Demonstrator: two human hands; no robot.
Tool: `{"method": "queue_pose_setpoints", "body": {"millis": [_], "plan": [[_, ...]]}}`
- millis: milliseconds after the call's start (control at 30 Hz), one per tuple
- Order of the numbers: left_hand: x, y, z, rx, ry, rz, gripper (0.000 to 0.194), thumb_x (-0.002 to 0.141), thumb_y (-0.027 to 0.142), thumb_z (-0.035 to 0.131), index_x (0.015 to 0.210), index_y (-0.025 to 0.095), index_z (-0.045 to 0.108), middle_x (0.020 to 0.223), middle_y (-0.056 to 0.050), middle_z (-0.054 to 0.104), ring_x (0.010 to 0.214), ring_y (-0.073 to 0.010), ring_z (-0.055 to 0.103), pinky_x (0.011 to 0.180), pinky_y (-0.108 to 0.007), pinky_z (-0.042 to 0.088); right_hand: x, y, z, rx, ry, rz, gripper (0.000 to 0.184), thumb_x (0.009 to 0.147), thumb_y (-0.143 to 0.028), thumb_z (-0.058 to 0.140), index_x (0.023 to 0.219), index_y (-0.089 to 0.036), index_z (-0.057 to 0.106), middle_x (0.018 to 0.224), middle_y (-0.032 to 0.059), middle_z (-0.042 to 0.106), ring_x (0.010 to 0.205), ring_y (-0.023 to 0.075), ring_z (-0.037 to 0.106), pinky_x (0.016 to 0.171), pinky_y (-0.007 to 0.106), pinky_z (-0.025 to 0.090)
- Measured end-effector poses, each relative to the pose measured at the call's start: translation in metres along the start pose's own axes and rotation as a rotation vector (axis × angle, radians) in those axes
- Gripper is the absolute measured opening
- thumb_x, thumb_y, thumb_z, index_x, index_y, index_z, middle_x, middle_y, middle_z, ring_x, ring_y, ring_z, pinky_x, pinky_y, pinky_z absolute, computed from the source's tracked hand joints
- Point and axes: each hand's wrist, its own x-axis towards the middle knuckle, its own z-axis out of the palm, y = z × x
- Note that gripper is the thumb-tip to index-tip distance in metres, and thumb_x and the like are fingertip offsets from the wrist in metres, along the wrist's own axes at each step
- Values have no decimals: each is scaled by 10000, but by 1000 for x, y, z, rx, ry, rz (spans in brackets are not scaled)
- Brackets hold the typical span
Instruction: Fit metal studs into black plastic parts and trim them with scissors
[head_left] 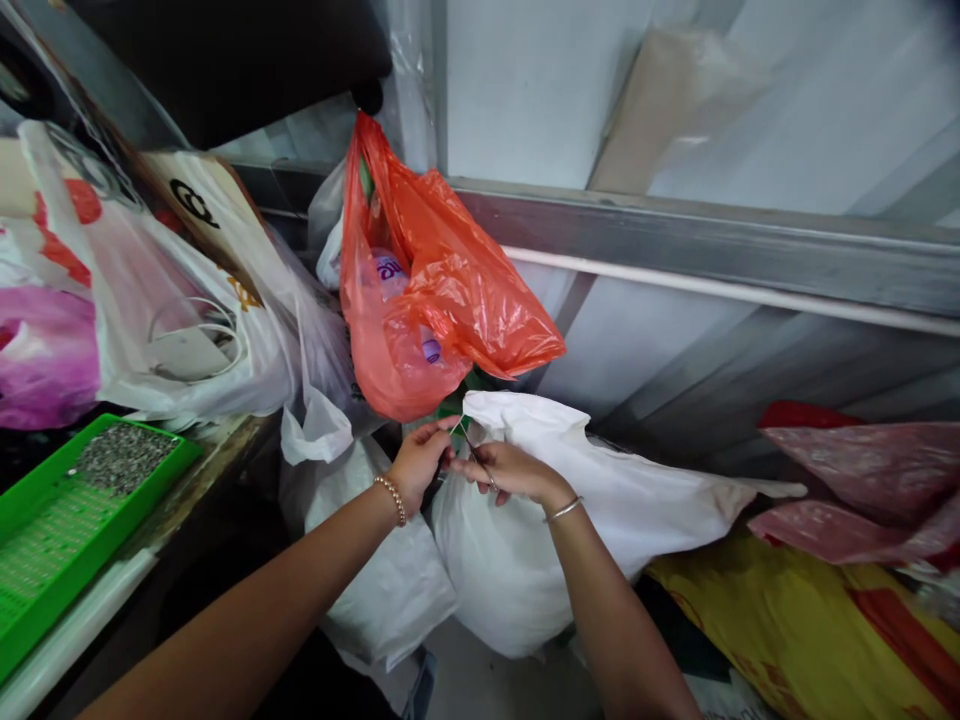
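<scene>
My left hand [421, 462], with a beaded bracelet at the wrist, is closed in a pinch on a thin white string [457, 425] at the top corner of a large white sack [517, 560]. Close beside it, my right hand [517, 474], a silver bangle on its wrist, is wrapped round small scissors [474, 448]. Their thin dark blades point up toward the string and the sack's edge; whether they touch it I cannot tell. The sack is full and bulging, its loose top stretching off to the right.
Above my hands hangs a red plastic bag [450, 270] with bottles inside. At left, a green tray [45, 555] of small grey pieces sits on a table beside white plastic bags [187, 330]. Another white sack [382, 570] stands below. Yellow bags [802, 620] lie at right.
</scene>
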Motion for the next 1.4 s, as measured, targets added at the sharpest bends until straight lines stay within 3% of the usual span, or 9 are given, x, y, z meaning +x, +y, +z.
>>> {"method": "queue_pose_setpoints", "body": {"millis": [133,333,633,900,1133,1400], "plan": [[2,-2,-3,-14,15,-1,405,536,252,589,908,113,669,488,75,493,452,-67,408,493,-206,347,5,3,-1,11,12,-20,524,765,-671,583,817,-152,632,656,25,570,615,135,565,391,141,458],[4,-6,-5,-9,-1,19,440,565,253,596,971,98,665,468,75,482,449,-73,403,479,-200,318,11,6,-5,104,52,-61,549,769,-703,548,827,-161,609,643,11,550,577,126,545,359,149,443],[3,-4,-5,7,-20,-54,537,609,207,555,1127,95,637,462,74,464,460,-73,389,475,-191,315,18,10,-4,70,80,-103,506,804,-672,531,843,-175,620,628,1,552,587,128,563,391,149,456],[6,-3,-9,57,-85,-67,581,622,187,517,1185,72,603,446,75,440,446,-76,348,460,-188,300,21,12,-4,123,117,-71,493,759,-658,597,743,-166,594,605,-8,538,547,111,520,395,163,420],[10,-2,-14,100,-100,-75,541,636,185,508,1156,86,621,442,77,432,444,-75,336,468,-186,323,20,17,1,102,171,-71,498,741,-641,624,644,-160,536,538,-31,482,466,82,437,380,171,368],[5,5,-13,122,-93,-58,458,652,188,532,1086,139,670,465,80,437,453,-67,375,523,-190,385,22,11,-1,156,121,-69,526,743,-684,595,678,-163,554,576,-15,520,530,107,519,411,169,437]]}}
